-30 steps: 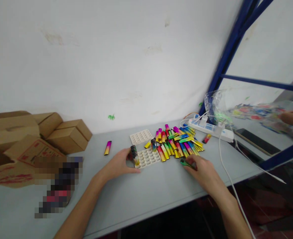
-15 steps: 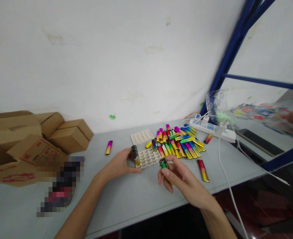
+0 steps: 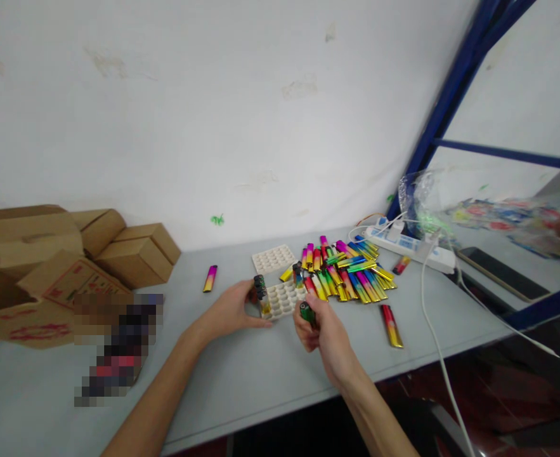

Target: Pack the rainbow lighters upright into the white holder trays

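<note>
The right hand (image 3: pixel 325 333) was clenched around a green lighter (image 3: pixel 307 312), held upright just at the near edge of the white slotted tray (image 3: pixel 283 298), at about 5 o'clock from the tray's middle. The left hand (image 3: pixel 232 310) gripped the tray's left end, fingers curled round it, beside a couple of lighters standing upright in the tray's slots (image 3: pixel 260 292). A heap of coloured lighters (image 3: pixel 344 270) lay on the grey surface (image 3: pixel 260 374) at 2 o'clock from the tray, touching its far right corner. A second empty tray (image 3: pixel 273 259) sat at 12 o'clock, just beyond the first. One red-and-gold lighter (image 3: pixel 391 325) lay alone at 3 o'clock from the right hand, and a pink-and-yellow one (image 3: pixel 210 278) at 10 o'clock from the left hand. Cardboard boxes (image 3: pixel 132 251) were stacked at far left; a white power strip (image 3: pixel 415 249) lay past the heap.
</note>
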Demonstrator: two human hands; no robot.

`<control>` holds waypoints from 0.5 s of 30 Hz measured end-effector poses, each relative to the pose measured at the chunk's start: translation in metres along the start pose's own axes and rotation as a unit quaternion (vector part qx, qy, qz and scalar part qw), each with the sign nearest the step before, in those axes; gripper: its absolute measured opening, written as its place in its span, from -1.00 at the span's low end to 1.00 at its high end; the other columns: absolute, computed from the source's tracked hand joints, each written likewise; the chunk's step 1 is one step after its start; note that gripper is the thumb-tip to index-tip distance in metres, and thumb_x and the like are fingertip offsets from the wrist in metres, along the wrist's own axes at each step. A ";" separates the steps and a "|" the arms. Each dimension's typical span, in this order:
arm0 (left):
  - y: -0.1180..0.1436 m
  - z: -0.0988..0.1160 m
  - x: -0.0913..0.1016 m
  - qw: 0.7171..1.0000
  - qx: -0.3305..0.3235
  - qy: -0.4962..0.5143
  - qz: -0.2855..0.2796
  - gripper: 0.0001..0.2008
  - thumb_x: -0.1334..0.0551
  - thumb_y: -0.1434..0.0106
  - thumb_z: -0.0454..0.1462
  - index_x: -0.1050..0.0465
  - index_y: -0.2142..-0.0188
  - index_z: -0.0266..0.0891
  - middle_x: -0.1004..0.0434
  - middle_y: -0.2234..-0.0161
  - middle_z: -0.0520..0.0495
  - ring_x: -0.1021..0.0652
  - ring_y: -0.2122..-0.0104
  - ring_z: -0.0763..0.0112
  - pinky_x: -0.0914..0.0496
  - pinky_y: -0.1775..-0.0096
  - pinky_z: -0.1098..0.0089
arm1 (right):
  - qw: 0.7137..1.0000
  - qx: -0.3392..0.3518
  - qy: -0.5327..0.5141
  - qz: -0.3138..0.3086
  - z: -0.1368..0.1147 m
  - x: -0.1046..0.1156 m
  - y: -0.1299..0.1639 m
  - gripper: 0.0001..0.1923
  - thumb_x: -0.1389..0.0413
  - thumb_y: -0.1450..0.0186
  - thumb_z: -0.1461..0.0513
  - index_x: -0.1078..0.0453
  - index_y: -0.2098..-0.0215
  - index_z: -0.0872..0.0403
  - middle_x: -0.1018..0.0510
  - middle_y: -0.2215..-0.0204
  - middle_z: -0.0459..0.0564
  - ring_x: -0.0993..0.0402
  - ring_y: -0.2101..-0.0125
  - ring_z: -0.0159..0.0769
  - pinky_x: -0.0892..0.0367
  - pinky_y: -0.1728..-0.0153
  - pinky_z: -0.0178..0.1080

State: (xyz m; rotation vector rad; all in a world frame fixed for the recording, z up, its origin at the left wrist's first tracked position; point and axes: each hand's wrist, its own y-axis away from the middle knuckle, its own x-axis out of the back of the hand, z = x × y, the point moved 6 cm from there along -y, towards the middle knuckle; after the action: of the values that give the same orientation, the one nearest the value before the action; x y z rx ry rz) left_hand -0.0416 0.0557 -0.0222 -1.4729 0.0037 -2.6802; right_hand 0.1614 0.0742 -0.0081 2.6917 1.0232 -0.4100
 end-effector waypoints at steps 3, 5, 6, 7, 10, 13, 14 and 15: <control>0.000 -0.001 0.000 1.000 0.007 0.002 -0.001 -0.37 -0.58 0.10 0.10 -0.52 0.18 -0.22 -0.65 0.23 -0.11 -0.58 0.26 0.11 -0.47 0.20 0.25 | 1.000 0.004 0.008 0.003 -0.001 0.001 0.000 -0.42 0.01 -0.33 -0.23 -0.07 0.61 -0.02 -0.01 0.68 -0.26 0.14 0.64 -0.48 0.14 0.60 -0.30; 0.001 -0.001 0.000 1.000 0.011 0.007 -0.004 -0.36 -0.58 0.10 0.09 -0.53 0.16 -0.23 -0.65 0.21 -0.11 -0.59 0.25 0.10 -0.47 0.19 0.25 | 1.000 0.006 0.005 0.002 -0.001 0.002 -0.001 -0.43 0.01 -0.32 -0.21 -0.07 0.60 -0.02 -0.01 0.68 -0.26 0.14 0.64 -0.47 0.14 0.60 -0.30; 0.001 0.000 0.000 1.000 0.012 0.007 -0.004 -0.37 -0.58 0.10 0.09 -0.53 0.16 -0.22 -0.65 0.21 -0.11 -0.59 0.25 0.10 -0.48 0.19 0.25 | 1.000 0.006 0.002 0.003 -0.002 0.002 -0.001 -0.44 0.00 -0.32 -0.21 -0.08 0.60 -0.02 -0.02 0.67 -0.26 0.14 0.64 -0.47 0.14 0.61 -0.30; 0.001 0.000 0.000 1.000 0.013 0.007 -0.004 -0.37 -0.58 0.10 0.09 -0.52 0.17 -0.22 -0.65 0.21 -0.11 -0.59 0.25 0.10 -0.48 0.18 0.24 | 1.000 0.005 0.000 0.005 -0.002 0.002 -0.001 -0.44 0.00 -0.32 -0.22 -0.08 0.59 -0.02 -0.02 0.67 -0.26 0.15 0.64 -0.48 0.15 0.61 -0.31; 0.001 -0.001 0.000 1.000 0.014 0.004 -0.001 -0.38 -0.58 0.12 0.09 -0.52 0.19 -0.21 -0.66 0.22 -0.11 -0.59 0.26 0.10 -0.48 0.18 0.24 | 1.000 -0.007 -0.008 0.007 -0.001 0.003 -0.001 -0.41 0.00 -0.31 -0.25 -0.07 0.60 -0.02 0.00 0.67 -0.27 0.17 0.64 -0.49 0.16 0.60 -0.31; 0.001 -0.001 0.000 1.000 0.007 0.011 0.000 -0.38 -0.58 0.11 0.09 -0.52 0.18 -0.21 -0.66 0.22 -0.10 -0.59 0.26 0.11 -0.49 0.19 0.25 | 1.000 -0.018 -0.009 -0.006 -0.002 0.002 -0.001 -0.35 -0.01 -0.30 -0.32 -0.05 0.60 -0.01 0.01 0.66 -0.27 0.19 0.63 -0.49 0.17 0.59 -0.32; 0.001 -0.001 0.000 1.000 0.006 0.013 0.002 -0.38 -0.58 0.11 0.09 -0.53 0.18 -0.20 -0.66 0.23 -0.09 -0.59 0.27 0.12 -0.49 0.19 0.25 | 1.000 -0.016 -0.008 -0.011 -0.003 0.002 -0.001 -0.33 -0.01 -0.30 -0.33 -0.05 0.60 -0.01 0.01 0.66 -0.27 0.19 0.63 -0.49 0.17 0.59 -0.32; 0.001 -0.001 0.000 1.000 0.007 0.014 0.004 -0.39 -0.58 0.12 0.10 -0.53 0.19 -0.20 -0.66 0.23 -0.09 -0.58 0.28 0.12 -0.49 0.20 0.26 | 1.000 -0.013 -0.005 -0.015 -0.004 0.001 -0.001 -0.33 -0.01 -0.31 -0.33 -0.05 0.60 -0.01 0.01 0.66 -0.27 0.19 0.63 -0.49 0.16 0.59 -0.32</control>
State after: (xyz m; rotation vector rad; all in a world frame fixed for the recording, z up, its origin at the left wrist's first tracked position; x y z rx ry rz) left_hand -0.0428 0.0549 -0.0225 -1.4295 -0.0070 -2.6887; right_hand 0.1622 0.0769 -0.0053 2.6527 1.0594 -0.4128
